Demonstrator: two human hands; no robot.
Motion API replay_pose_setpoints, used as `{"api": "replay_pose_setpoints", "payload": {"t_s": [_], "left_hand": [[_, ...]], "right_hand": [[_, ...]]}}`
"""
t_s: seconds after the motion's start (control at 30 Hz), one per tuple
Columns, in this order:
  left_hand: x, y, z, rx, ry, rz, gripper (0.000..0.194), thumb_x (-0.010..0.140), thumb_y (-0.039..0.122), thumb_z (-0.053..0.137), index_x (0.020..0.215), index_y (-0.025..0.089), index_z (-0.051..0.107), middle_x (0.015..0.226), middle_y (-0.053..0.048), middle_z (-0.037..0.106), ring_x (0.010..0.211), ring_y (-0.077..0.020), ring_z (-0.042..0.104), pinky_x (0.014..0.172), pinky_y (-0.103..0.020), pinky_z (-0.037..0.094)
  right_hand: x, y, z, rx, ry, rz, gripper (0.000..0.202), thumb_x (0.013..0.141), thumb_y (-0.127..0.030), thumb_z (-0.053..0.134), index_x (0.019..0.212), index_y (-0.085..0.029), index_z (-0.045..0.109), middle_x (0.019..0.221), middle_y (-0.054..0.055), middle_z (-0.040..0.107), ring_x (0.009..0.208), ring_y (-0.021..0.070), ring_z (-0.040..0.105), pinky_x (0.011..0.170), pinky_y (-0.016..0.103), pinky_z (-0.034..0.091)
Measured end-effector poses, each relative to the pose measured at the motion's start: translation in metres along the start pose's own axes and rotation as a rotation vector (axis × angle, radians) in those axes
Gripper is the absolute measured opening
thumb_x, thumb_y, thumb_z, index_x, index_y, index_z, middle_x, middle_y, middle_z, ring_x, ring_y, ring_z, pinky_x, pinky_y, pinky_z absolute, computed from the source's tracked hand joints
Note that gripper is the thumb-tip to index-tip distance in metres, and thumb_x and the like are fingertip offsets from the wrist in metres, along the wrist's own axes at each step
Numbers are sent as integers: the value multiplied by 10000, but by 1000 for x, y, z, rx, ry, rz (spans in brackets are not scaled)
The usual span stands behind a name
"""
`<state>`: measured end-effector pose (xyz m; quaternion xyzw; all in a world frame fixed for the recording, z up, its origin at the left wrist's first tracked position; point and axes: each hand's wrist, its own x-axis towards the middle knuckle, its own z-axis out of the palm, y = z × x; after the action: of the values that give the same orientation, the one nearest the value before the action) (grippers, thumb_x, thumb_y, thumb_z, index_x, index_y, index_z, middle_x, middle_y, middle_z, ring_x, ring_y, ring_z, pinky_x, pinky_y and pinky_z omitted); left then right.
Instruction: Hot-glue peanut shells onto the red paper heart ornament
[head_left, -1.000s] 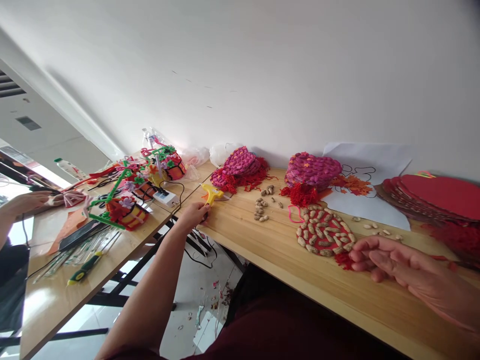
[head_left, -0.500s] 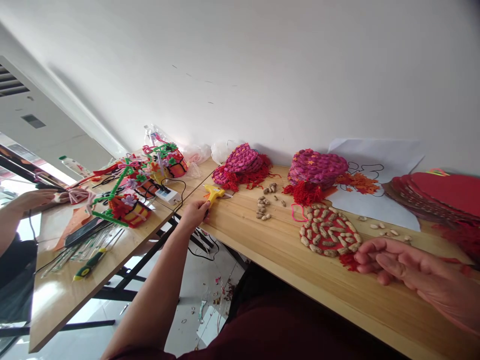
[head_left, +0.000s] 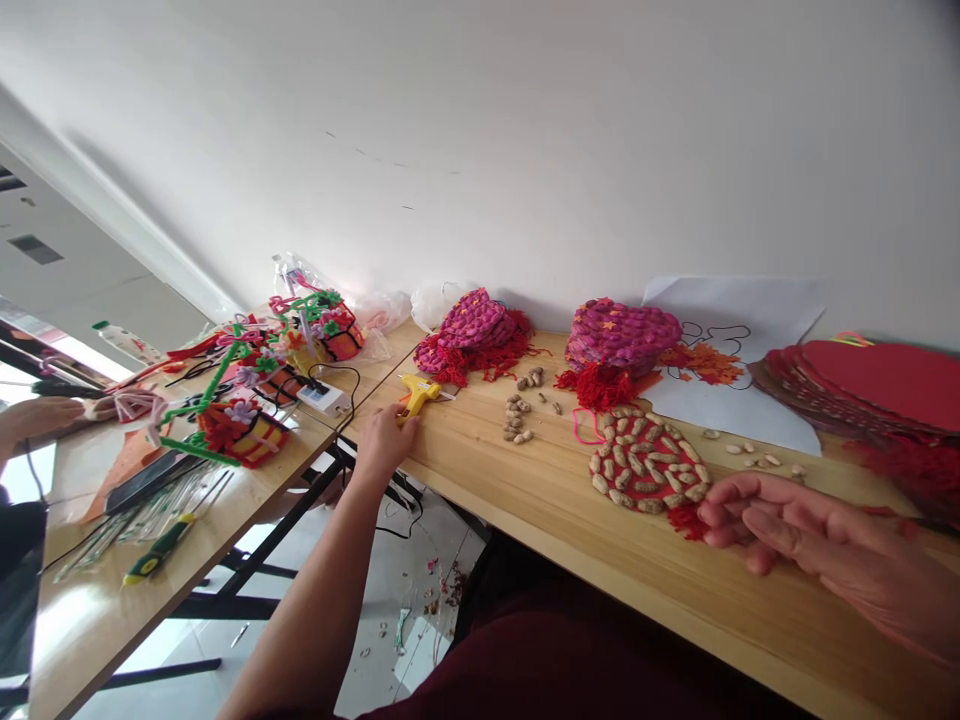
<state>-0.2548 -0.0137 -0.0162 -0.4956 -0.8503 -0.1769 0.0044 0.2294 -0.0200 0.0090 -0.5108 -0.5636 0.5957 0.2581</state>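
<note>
at the table edge, left hand (head_left: 384,440) stretches out, touching glue gun (head_left: 417,391).

A long wooden table (head_left: 540,520) stood against the wall. On it lay a yellow glue gun (head_left: 417,391), loose peanuts (head_left: 519,421), a red disc covered with peanuts (head_left: 648,466), two heaps of pink woven hearts (head_left: 619,337), a white sheet (head_left: 739,415) and stacked red discs (head_left: 877,392). A second table (head_left: 97,580) to the left bore pipe-cleaner crafts (head_left: 240,425), a power strip (head_left: 322,399) and a screwdriver (head_left: 159,550).
</note>
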Motion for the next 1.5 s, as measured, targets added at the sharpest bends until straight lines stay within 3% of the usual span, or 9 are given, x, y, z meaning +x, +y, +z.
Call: {"api": "replay_pose_setpoints", "payload": {"t_s": [0.23,0.4,0.6,0.8,0.9,1.07,1.2,1.37,1.5], "left_hand": [[-17,10,-3,97,181,63,462,860,398,584,1249,152,616,1155,-174,616,1108,-337,575,942,-423,434],[-42,40,1,-39,361,467,242,928,385,532,886,205,687,895,-69,679,926,-256,609,894,-375,439],[-82,89,10,-286,159,779,145,918,287,578,814,218,650,820,-40,679,834,-217,596,811,-357,442],[-115,130,21,-542,-194,795,219,964,241,498,1141,236,628,989,-58,674,953,-201,618,841,-345,500],[-122,151,27,-550,-255,849,295,942,282,551,1233,248,588,1126,-86,642,1072,-225,596,930,-385,503],[-123,179,37,-473,-259,985,476,873,333,665,1324,254,538,1261,-117,572,1196,-276,527,1026,-455,465],[-125,184,45,-467,-294,1062,399,859,309,683,1245,255,600,1234,-115,575,1188,-281,524,1021,-476,472],[-124,176,46,-507,-285,1050,246,881,214,625,1122,255,652,1201,-108,585,1162,-264,542,984,-452,496],[-122,162,41,-513,-245,1035,185,899,161,555,1009,247,676,1171,-108,597,1155,-259,558,956,-431,510]], "right_hand": [[-2,10,-13,121,31,-173,278,851,-521,619,898,-259,696,759,57,677,657,190,618,531,271,498],[-4,0,-16,291,293,-262,268,797,-449,727,716,-202,662,658,18,611,588,137,547,509,241,450],[-17,-7,-34,401,571,-319,324,874,-471,630,688,-208,595,642,-5,552,573,130,524,488,261,411],[-47,7,-46,373,717,-303,260,851,-444,669,745,-208,652,666,10,572,618,141,545,506,265,429],[-64,16,-42,266,755,-264,222,847,-428,683,770,-221,667,678,10,589,632,143,539,522,264,425],[-78,24,-21,-343,600,-188,197,886,-425,616,875,-235,671,820,38,677,757,196,616,686,321,493],[-68,22,-2,-689,362,-425,206,893,-345,611,1072,-258,664,998,60,684,965,244,612,849,393,492],[-45,11,11,-804,375,-469,180,913,-326,595,1039,-209,646,964,79,667,975,259,581,874,432,466],[-38,8,16,-812,272,-465,132,917,-325,598,918,-212,667,882,57,661,925,235,579,865,405,460]]}}
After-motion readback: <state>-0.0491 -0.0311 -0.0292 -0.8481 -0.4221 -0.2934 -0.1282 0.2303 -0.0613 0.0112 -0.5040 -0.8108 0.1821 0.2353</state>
